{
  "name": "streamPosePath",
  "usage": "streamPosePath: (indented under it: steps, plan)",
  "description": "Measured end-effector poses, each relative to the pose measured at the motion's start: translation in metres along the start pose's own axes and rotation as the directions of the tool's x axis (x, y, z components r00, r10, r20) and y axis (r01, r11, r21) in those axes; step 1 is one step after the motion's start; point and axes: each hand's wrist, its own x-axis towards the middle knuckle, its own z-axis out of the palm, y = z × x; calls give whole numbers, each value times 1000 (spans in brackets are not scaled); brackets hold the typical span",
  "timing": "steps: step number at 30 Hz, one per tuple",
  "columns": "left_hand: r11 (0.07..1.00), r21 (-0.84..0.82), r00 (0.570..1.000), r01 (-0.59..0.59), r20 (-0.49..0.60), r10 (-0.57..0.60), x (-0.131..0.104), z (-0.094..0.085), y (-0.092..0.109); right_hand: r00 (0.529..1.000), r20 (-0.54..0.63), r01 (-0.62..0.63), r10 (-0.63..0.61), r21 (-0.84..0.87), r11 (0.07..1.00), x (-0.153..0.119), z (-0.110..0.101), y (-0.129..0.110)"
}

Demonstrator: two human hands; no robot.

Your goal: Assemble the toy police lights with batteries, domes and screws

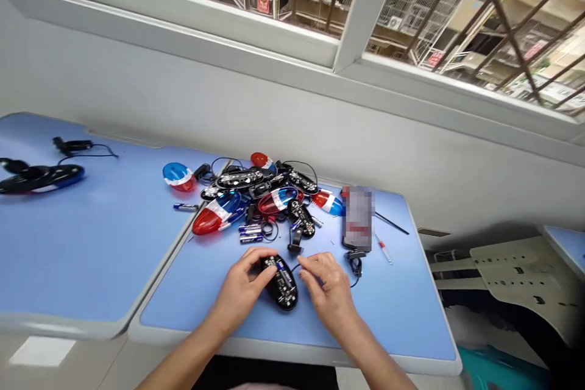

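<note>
While the left hand (244, 283) grips the black oval base (280, 282) to steady it on the blue table (402, 311), the right hand (325, 285) pinches something small beside it, possibly a wire. Beyond lie red-and-blue covers (214, 214) and batteries (250, 233).

Hands: two are seen, the left hand (242, 289) and the right hand (329, 292).
Blue surfaces: two are counted, one (91, 244) beside the other (397, 311).
Red-and-blue light covers: about five are counted, e.g. (211, 217).
Loose batteries: roughly three are seen (250, 230).
</note>
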Motion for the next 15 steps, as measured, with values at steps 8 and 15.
streamPosePath:
  steps: [8,15]
  plan:
    - [998,41,998,38,-43,-36,-17,-18,-7,988,25,-93,149,-679,729,58,-83,30]
    - [993,89,994,80,65,-86,-18,-31,-2,955,235,50,179,-725,687,106,-74,50]
